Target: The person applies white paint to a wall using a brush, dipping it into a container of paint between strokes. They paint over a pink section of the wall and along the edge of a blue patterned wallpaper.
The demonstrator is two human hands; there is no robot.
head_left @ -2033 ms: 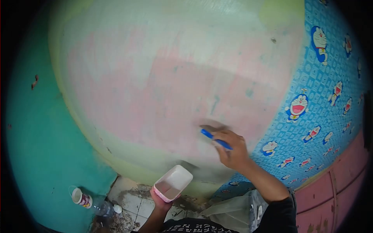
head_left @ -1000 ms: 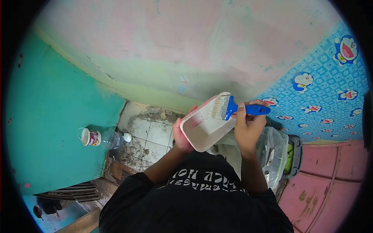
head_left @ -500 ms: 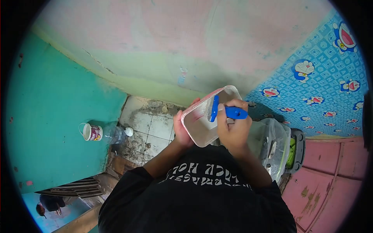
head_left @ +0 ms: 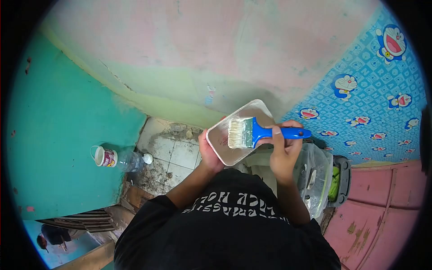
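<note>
**By the wall (head_left: 198, 40): tray (head_left: 263, 114) and brush (head_left: 256, 132) in use**

Wall: large, patchy pink fading to pale green low down. Below it, floor (head_left: 183, 155), white tiles, dirty along the edge.

Tray: held up before the torso, above the floor, open side up and slanting across the view. Pale inside, pinkish streaks on the bottom. Depth of any liquid: cannot tell. Probably light, thin-walled plastic, fairly stiff, with slight give if squeezed. A wet rim would likely be slick. Best hold: outer side wall, or palm under the base, clear of the rim's mouth; keep it near level in case the contents run.

Brush: wide and flat, lying across the tray's opening, bristles to the left, blue handle out past the rim to the right. Probably light; handle stiff, bristles (head_left: 236, 133) soft and springy. Whitish coating on bristles and smears on the metal band; likely slippery there. Best hold: the handle, near its shoulder. Neither piece looks fragile. Bristles touching the tray or just above it: cannot tell.

Left hand (head_left: 210, 152): curled round the tray's left side, gripping it; one fingertip shows past the far edge, the rest hidden underneath.

Right hand (head_left: 285, 150): closed on the brush handle, thumb on the near side, fingers opposite. The hands are apart, the tray and brush between them.
</note>
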